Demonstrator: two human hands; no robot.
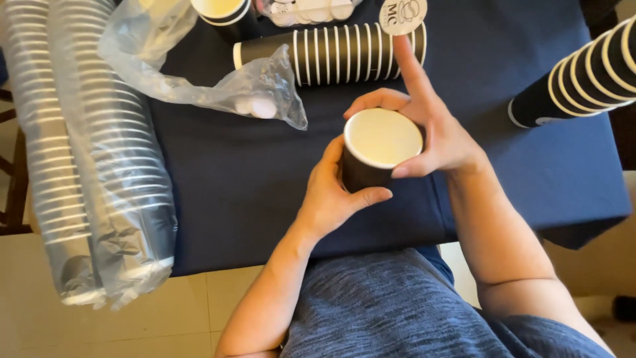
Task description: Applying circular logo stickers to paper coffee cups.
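At the frame centre, the left hand (331,192) and right hand (430,132) both grasp a smooth round black paper cup (377,149), its cream inside facing up, between them above the dark blue tablecloth (252,179).

Bare dark blue tablecloth (265,192) lies open left of the held paper cup (377,149). Beyond it a lying cup stack (338,53) and crumpled plastic bag (218,86) block; another stack (583,73) lies to its right.
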